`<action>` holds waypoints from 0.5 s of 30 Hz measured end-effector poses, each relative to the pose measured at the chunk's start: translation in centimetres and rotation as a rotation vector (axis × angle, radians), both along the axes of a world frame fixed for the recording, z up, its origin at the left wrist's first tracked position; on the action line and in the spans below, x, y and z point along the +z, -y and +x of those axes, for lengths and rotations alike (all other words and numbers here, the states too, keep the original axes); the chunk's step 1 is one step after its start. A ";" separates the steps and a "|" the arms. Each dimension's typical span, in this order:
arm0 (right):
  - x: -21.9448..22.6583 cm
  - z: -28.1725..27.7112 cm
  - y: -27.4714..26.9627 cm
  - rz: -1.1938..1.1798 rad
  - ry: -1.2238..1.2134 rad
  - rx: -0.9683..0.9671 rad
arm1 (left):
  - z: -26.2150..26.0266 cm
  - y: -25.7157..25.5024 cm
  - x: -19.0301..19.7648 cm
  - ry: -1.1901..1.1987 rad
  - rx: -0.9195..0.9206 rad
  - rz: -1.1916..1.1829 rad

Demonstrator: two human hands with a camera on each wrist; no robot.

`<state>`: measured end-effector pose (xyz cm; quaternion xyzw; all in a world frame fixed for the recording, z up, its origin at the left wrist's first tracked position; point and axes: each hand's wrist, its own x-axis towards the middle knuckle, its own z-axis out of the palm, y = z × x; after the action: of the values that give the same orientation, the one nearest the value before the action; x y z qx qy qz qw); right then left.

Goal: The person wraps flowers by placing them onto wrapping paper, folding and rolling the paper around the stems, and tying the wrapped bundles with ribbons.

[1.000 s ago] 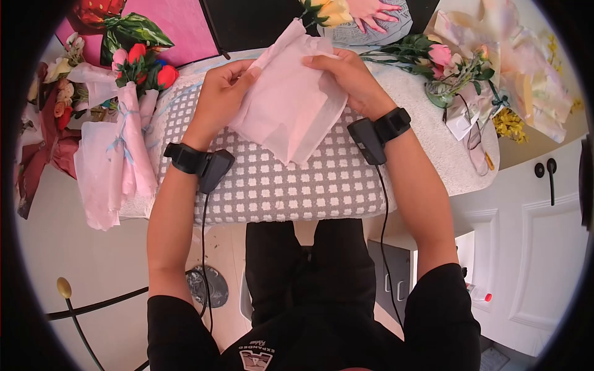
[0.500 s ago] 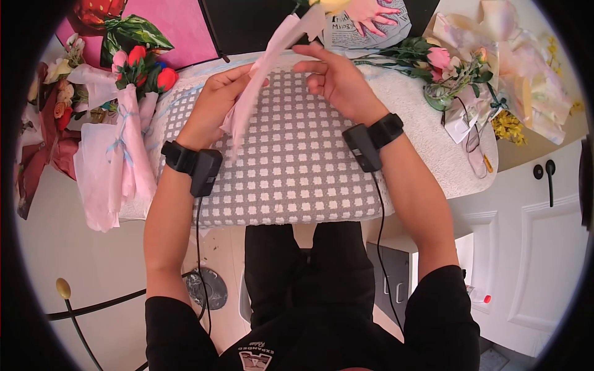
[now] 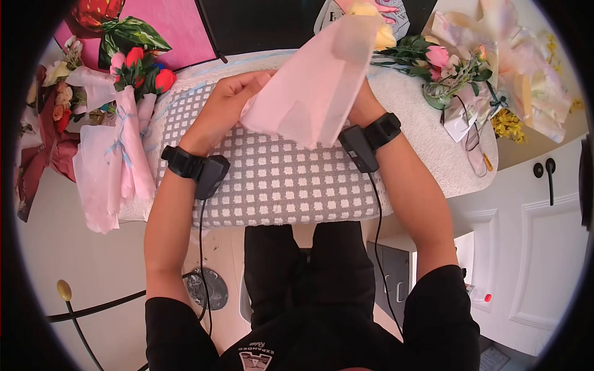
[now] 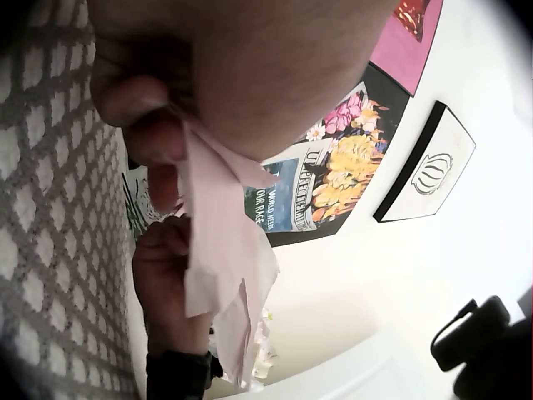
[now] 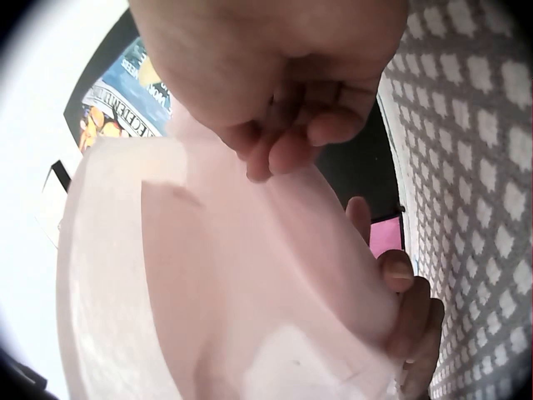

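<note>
A sheet of pale pink wrapping paper point(image 3: 309, 86) hangs over the cushion, fanned out wide with a folded right edge. A yellow rose point(image 3: 385, 37) shows at its top right, partly behind the translucent paper. My left hand point(image 3: 232, 105) grips the paper's lower left side, fingers curled round its edge. The right hand point(image 3: 365, 105) is mostly hidden behind the sheet in the head view. In the right wrist view its curled fingers point(image 5: 291, 154) pinch the paper near the upper edge. The left hand's fingertips point(image 5: 398, 271) show at the opposite edge there.
A grey-and-white checked cushion point(image 3: 291, 185) lies under both hands on a white-covered table point(image 3: 421, 148). Pink-wrapped bouquets point(image 3: 127, 148) stand at the left. Loose roses point(image 3: 437, 57), glasses point(image 3: 473, 139) and a patterned-paper bouquet point(image 3: 532, 86) lie at the right.
The paper was broadside between both hands, then turned edge-on with the right hand off it. Now it is broadside again, tilted right, with the right hand behind it.
</note>
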<state>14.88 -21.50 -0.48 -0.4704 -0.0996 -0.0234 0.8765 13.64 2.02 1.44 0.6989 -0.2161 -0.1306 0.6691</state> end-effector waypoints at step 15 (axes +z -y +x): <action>1.2 1.1 0.6 0.044 -0.052 -0.161 | 0.9 -0.5 -1.2 0.199 0.168 0.068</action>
<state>15.98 -22.11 0.70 -0.4578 -0.0379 -0.0838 0.8843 14.58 2.49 0.24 0.7463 -0.2178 -0.0114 0.6289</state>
